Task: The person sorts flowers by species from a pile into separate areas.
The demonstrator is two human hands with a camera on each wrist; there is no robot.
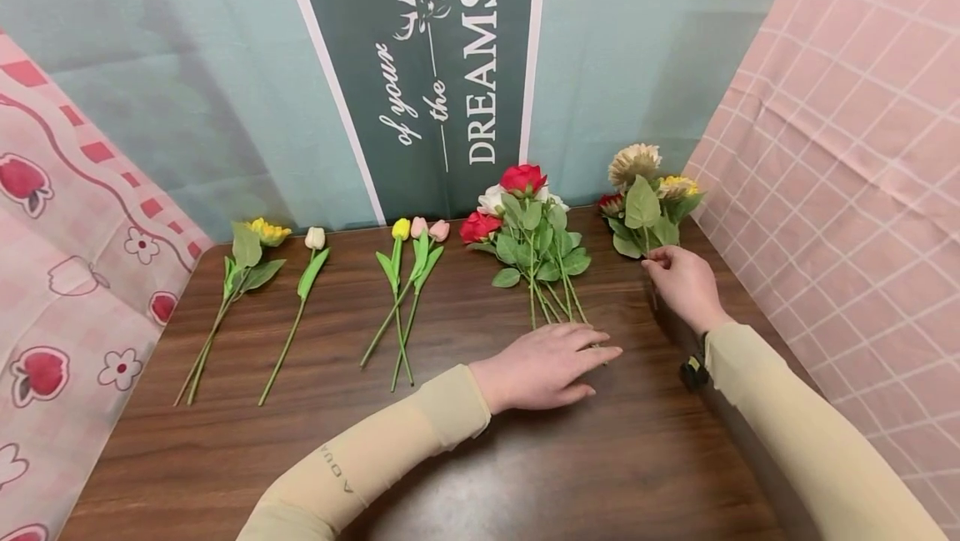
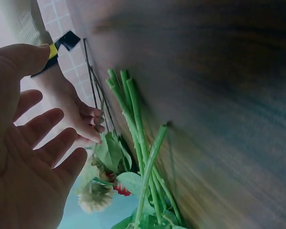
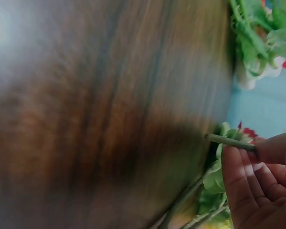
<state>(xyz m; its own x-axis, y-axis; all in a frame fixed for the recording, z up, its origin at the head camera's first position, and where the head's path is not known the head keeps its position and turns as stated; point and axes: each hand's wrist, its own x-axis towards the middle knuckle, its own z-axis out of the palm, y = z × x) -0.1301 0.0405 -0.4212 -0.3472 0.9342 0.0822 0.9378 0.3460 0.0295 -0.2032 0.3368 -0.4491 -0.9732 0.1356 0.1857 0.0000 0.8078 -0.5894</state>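
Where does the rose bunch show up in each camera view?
Head: rose bunch at centre, its stem ends by the left hand.
Left wrist: its green stems run down the middle.
Right wrist: leaves at top right.
Shared landmark: right hand.

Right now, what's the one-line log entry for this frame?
left hand: open, flat by rose stems | right hand: pinches stem of gerbera bunch | tulips: lying untouched | table: wooden

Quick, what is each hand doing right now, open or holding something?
Left hand: open, fingers straight, resting at the rose stems.
Right hand: pinching a green stem of the right-hand flower bunch.
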